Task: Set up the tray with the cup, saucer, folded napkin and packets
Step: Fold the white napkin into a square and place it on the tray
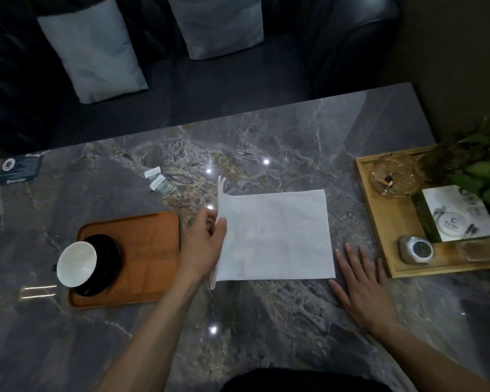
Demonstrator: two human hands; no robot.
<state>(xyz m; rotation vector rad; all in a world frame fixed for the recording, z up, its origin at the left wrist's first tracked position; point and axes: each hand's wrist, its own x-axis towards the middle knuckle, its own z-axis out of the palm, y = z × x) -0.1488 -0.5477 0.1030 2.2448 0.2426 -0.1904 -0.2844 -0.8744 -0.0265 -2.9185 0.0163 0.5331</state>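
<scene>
Folding the napkin (275, 236) on the bench (266, 321) beside the tray (150, 250).

Pinched between thumb and fingers (220, 224), the left hand (204, 244) lifts the napkin's left edge, likely to fold it rightward. The right hand (362, 284) lies flat and open just off the cloth's right corner, holding nothing, probably bracing. Cup (77, 263) and saucer (101, 264) already sit at the tray's left end, leaving room; the packets (159, 182) wait on the bench beyond.

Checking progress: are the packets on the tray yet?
No, the packets lie on the marble table, beyond the tray.
</scene>
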